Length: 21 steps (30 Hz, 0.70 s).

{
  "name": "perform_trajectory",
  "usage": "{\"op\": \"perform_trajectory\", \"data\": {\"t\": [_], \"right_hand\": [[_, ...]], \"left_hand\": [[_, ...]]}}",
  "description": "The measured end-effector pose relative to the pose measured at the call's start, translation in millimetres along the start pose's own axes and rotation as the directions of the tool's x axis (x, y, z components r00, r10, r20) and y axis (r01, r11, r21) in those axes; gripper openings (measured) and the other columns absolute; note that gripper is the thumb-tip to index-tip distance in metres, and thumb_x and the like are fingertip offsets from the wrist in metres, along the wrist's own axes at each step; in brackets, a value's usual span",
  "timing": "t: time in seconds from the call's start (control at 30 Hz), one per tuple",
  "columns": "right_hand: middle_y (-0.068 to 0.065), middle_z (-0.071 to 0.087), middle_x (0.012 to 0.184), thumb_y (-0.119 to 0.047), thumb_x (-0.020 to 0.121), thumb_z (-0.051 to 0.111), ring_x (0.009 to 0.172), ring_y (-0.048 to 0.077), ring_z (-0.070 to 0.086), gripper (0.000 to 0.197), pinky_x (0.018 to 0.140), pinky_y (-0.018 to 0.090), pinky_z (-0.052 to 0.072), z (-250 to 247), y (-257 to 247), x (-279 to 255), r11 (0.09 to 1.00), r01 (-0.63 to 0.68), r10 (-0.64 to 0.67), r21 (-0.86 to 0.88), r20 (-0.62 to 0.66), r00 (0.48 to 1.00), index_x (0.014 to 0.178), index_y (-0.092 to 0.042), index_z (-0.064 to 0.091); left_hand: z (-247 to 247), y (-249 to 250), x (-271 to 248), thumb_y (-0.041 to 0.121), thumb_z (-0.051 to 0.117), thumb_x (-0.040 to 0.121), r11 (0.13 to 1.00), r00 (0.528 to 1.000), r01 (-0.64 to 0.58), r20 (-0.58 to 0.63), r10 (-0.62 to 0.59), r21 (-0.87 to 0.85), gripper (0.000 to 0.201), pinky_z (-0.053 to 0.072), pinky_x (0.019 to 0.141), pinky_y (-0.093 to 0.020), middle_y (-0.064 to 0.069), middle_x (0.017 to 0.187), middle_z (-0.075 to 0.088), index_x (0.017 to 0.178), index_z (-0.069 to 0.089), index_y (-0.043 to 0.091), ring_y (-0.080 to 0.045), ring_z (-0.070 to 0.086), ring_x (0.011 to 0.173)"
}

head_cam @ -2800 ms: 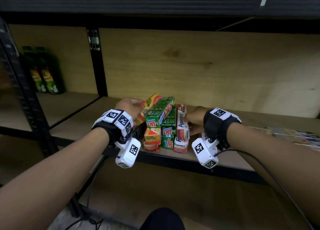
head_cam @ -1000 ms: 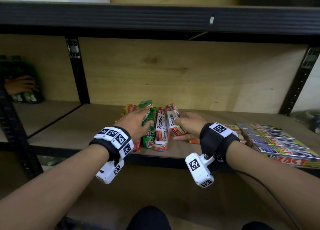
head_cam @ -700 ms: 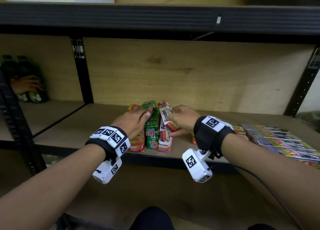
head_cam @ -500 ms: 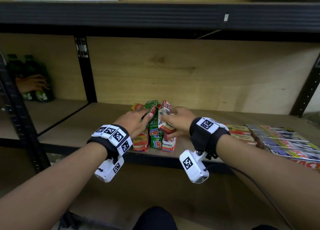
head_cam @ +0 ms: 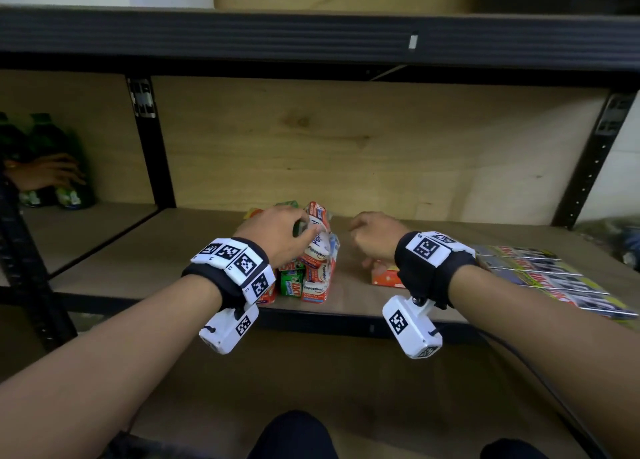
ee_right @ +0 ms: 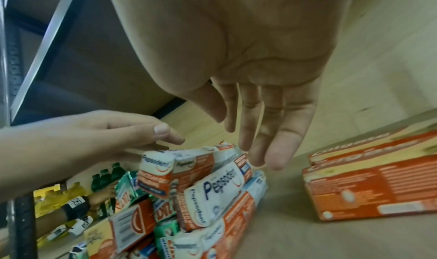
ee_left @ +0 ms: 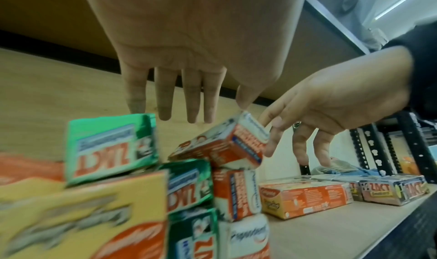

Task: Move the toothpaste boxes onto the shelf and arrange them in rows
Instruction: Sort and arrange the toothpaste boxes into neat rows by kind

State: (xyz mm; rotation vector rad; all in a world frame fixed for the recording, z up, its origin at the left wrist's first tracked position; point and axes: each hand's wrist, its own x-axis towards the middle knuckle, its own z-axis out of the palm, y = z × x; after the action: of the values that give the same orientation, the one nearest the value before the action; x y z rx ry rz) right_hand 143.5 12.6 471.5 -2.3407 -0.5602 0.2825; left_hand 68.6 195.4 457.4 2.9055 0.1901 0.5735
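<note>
Toothpaste boxes (head_cam: 311, 264) sit heaped near the shelf's (head_cam: 194, 250) front edge, mid-width, not yet in rows. Left hand (head_cam: 277, 235) rests w/ fingers straight on top of the heap, prob. steadying the tilted top box. Right hand (head_cam: 372, 237) hovers just beside, fingers loose, holding nothing. Flat boxes (head_cam: 540, 275) lie toward the right end; plywood back, black metal frame

Green boxes (head_cam: 291, 283), red-white boxes (head_cam: 317, 273) — tan wood shelf (head_cam: 194, 250), black frame (head_cam: 152, 140).
</note>
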Motion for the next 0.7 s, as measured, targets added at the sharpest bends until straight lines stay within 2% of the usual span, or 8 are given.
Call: {"op": "perform_trajectory", "data": {"t": [0.07, 0.17, 0.23, 0.3, 0.4, 0.5, 0.63, 0.7], "right_hand": [[0.004, 0.065, 0.098, -0.014, 0.09, 0.042, 0.084, 0.028, 0.072, 0.042, 0.075, 0.045, 0.062, -10.6, 12.6, -2.7, 0.995, 0.016, -0.017, -0.102, -0.018, 1.0, 0.129, -0.024, 0.056], [0.001, 0.065, 0.125, -0.014, 0.09, 0.046, 0.086, 0.018, 0.061, 0.041, 0.079, 0.026, 0.052, -31.0, 36.0, -5.5, 0.96, 0.03, -0.044, -0.277, -0.045, 0.998, 0.125, -0.026, 0.064], [0.0, 0.062, 0.13, -0.015, 0.089, 0.048, 0.09, 0.019, 0.059, 0.042, 0.076, 0.025, 0.047, -46.1, 52.6, -8.7, 0.93, -0.001, -0.02, -0.368, -0.052, 0.998, 0.126, -0.027, 0.064], [0.001, 0.061, 0.132, -0.014, 0.088, 0.047, 0.098, 0.021, 0.062, 0.046, 0.076, 0.026, 0.047, -60.3, 71.8, -11.1, 0.901, -0.047, 0.024, -0.43, -0.06, 0.998, 0.129, -0.028, 0.061], [0.002, 0.057, 0.135, -0.016, 0.088, 0.05, 0.111, 0.022, 0.06, 0.046, 0.089, 0.031, 0.052, -78.0, 100.3, -14.1, 0.855, -0.105, 0.074, -0.507, -0.08, 0.994, 0.131, -0.029, 0.059], [0.0, 0.058, 0.133, -0.02, 0.089, 0.054, 0.112, 0.022, 0.059, 0.044, 0.088, 0.029, 0.051, -92.4, 125.3, -13.7, 0.799, -0.132, 0.105, -0.587, -0.081, 0.991, 0.131, -0.03, 0.057], [0.001, 0.055, 0.138, -0.021, 0.089, 0.058, 0.119, 0.022, 0.057, 0.044, 0.092, 0.027, 0.046, -104.2, 150.9, -10.5, 0.73, -0.113, 0.095, -0.674, -0.063, 0.993, 0.132, -0.028, 0.055], [0.002, 0.046, 0.149, -0.019, 0.091, 0.056, 0.126, 0.022, 0.053, 0.042, 0.097, 0.027, 0.045, -106.0, 159.9, -9.8, 0.691, -0.098, 0.103, -0.716, -0.037, 0.994, 0.132, -0.029, 0.057]], "left_hand": [[0.0, 15.1, 7.3, 0.06, 0.046, 0.09, 0.999, 0.999, -0.036, -0.011, 0.036, 0.016, 0.036, 0.053, 0.082, -0.035, 0.006, 0.112, 0.062, 0.108, 0.063, 0.033, -0.017, 0.06, 0.098], [1.8, 38.6, 19.1, 0.056, 0.049, 0.09, 0.993, 0.996, -0.091, 0.008, 0.091, 0.079, 0.033, 0.053, 0.082, -0.034, 0.007, 0.115, 0.063, 0.109, 0.063, 0.033, -0.017, 0.06, 0.1], [4.3, 56.5, 26.8, 0.054, 0.05, 0.09, 0.991, 0.995, -0.1, 0.026, 0.098, 0.09, 0.033, 0.053, 0.081, -0.033, 0.007, 0.114, 0.063, 0.11, 0.063, 0.031, -0.018, 0.06, 0.1], [9.5, 74.4, 34.4, 0.054, 0.049, 0.089, 0.991, 0.996, -0.092, 0.026, 0.09, 0.093, 0.033, 0.052, 0.08, -0.032, 0.007, 0.112, 0.064, 0.109, 0.063, 0.031, -0.018, 0.061, 0.099], [22.8, 99.3, 46.4, 0.054, 0.05, 0.088, 0.992, 0.994, -0.093, 0.067, 0.088, 0.081, 0.032, 0.052, 0.087, -0.036, 0.006, 0.112, 0.064, 0.108, 0.062, 0.032, -0.02, 0.061, 0.1], [39.1, 117.8, 58.3, 0.049, 0.055, 0.088, 0.994, 0.982, -0.095, 0.167, 0.086, 0.049, 0.029, 0.052, 0.089, -0.036, 0.003, 0.115, 0.063, 0.109, 0.062, 0.03, -0.019, 0.06, 0.099], [67.0, 138.0, 70.1, 0.04, 0.064, 0.089, 0.994, 0.927, -0.108, 0.361, 0.096, 0.013, 0.041, 0.049, 0.088, -0.029, -0.001, 0.126, 0.059, 0.126, 0.058, 0.025, -0.021, 0.06, 0.106], [81.2, 144.0, 74.0, 0.039, 0.068, 0.087, 0.992, 0.91, -0.118, 0.404, 0.095, 0.033, 0.051, 0.046, 0.086, -0.029, -0.003, 0.132, 0.053, 0.133, 0.053, 0.023, -0.023, 0.057, 0.112]]}}
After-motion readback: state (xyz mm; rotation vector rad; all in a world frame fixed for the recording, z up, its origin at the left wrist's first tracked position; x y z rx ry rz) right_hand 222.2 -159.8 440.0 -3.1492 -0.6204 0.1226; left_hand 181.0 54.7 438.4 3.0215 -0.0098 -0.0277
